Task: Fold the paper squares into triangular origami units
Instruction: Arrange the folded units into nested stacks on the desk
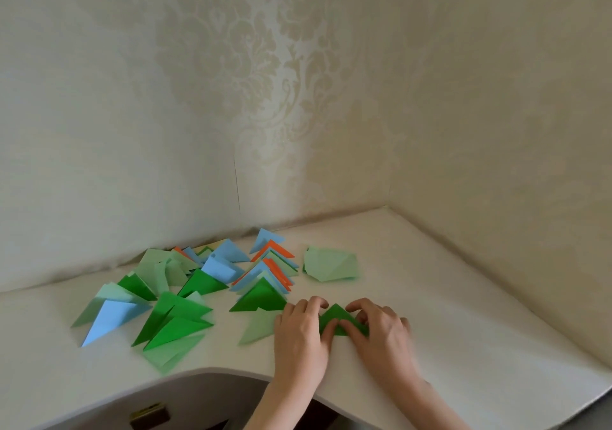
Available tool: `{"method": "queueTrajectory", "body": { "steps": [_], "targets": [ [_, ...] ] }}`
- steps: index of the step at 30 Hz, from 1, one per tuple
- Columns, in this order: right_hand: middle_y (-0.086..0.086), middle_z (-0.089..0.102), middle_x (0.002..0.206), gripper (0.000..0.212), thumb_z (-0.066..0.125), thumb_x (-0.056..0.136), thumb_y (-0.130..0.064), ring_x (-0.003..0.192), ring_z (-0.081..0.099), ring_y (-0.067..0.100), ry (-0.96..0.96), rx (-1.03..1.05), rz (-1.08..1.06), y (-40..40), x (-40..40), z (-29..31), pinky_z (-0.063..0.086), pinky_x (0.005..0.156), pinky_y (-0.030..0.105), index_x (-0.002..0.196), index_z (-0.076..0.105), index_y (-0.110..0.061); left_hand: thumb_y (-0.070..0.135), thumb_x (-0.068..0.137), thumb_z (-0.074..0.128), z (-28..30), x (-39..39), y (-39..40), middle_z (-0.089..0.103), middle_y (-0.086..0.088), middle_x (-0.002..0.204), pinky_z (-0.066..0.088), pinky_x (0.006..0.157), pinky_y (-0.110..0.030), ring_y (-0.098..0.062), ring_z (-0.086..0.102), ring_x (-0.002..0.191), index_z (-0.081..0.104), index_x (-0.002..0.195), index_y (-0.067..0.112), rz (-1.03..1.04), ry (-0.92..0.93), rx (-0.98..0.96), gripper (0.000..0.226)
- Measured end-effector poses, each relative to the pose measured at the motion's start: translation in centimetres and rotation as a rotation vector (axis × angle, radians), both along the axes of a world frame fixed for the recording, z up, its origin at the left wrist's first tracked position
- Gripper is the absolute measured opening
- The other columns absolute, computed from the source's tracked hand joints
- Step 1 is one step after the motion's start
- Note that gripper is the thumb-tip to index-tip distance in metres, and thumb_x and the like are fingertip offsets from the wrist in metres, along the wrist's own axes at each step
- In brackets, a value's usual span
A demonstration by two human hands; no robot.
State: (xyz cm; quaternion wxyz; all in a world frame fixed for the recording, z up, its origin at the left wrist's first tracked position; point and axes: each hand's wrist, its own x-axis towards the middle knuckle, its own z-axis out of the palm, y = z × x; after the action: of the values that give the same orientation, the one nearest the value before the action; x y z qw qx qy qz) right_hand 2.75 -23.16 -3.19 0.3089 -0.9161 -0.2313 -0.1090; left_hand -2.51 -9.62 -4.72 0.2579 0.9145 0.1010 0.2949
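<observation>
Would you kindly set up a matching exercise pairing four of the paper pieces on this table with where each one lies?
Things:
1. dark green piece
2. pale green crumpled sheet
3. light blue triangle
4. orange-edged stack

Places:
A. far left, near the table's front edge
B. between the left hand and right hand, under their fingers
C. alone, toward the wall, to the right of the other pieces
D. middle of the spread, just behind the large dark green triangle

Pairs: 1-B, 2-C, 3-A, 4-D
</observation>
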Motion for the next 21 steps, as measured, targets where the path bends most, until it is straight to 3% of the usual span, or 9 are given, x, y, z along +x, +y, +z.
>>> {"method": "queueTrajectory", "body": {
  "steps": [6,10,12,14,18,21],
  "targets": [
    [-0.016,0.049,0.078,0.027,0.067,0.081,-0.043,0.074,0.049,0.001,0.033,0.014,0.013,-0.1,0.3,0.0,0.039,0.078,0.031,0.104,0.053,-0.036,0.016,0.078,0.074,0.0,0.0,0.9,0.045,0.014,0.081,0.049,0.068,-0.032,-0.008,0.050,0.073,0.060,0.098,0.024,-0.051,-0.015,-0.150,0.026],
    [-0.011,0.052,0.077,0.028,0.075,0.077,-0.025,0.065,0.050,0.005,0.108,0.103,0.055,-0.8,1.1,-0.2,0.043,0.071,0.025,0.099,0.058,-0.031,0.003,0.081,0.069,-0.2,-0.2,1.7,0.051,0.011,0.086,0.046,0.071,-0.017,-0.004,0.053,0.079,0.060,0.097,0.022,-0.098,0.017,-0.249,0.026],
    [-0.008,0.053,0.074,0.030,0.075,0.076,-0.013,0.070,0.052,0.009,0.124,0.149,0.086,-1.3,1.4,-0.3,0.039,0.064,0.013,0.094,0.059,-0.030,-0.002,0.080,0.067,-0.2,-0.3,2.1,0.054,0.009,0.084,0.042,0.068,-0.009,-0.003,0.054,0.078,0.062,0.094,0.019,-0.111,0.022,-0.280,0.026],
    [-0.007,0.055,0.074,0.032,0.073,0.076,-0.006,0.074,0.052,0.010,0.121,0.161,0.108,-1.6,1.5,-0.5,0.038,0.062,0.010,0.091,0.059,-0.030,-0.004,0.080,0.066,-0.2,-0.3,2.4,0.056,0.009,0.082,0.040,0.066,-0.007,-0.003,0.055,0.080,0.063,0.093,0.019,-0.114,0.026,-0.294,0.026],
    [-0.007,0.054,0.075,0.027,0.073,0.076,-0.003,0.074,0.053,0.012,0.070,0.173,0.106,-1.6,1.5,-1.2,0.041,0.062,0.014,0.089,0.064,-0.025,-0.006,0.079,0.065,0.0,-0.4,2.3,0.056,0.012,0.081,0.043,0.068,-0.009,0.000,0.055,0.079,0.064,0.092,0.018,-0.105,0.029,-0.294,0.027],
    [-0.012,0.052,0.077,0.025,0.072,0.076,-0.004,0.068,0.052,0.008,0.036,0.170,0.093,-1.4,1.5,-1.6,0.048,0.068,0.030,0.091,0.065,-0.024,-0.006,0.080,0.064,0.2,-0.5,1.7,0.056,0.013,0.082,0.040,0.069,-0.007,-0.001,0.054,0.075,0.064,0.094,0.017,-0.084,0.014,-0.203,0.027]
  ]
}}
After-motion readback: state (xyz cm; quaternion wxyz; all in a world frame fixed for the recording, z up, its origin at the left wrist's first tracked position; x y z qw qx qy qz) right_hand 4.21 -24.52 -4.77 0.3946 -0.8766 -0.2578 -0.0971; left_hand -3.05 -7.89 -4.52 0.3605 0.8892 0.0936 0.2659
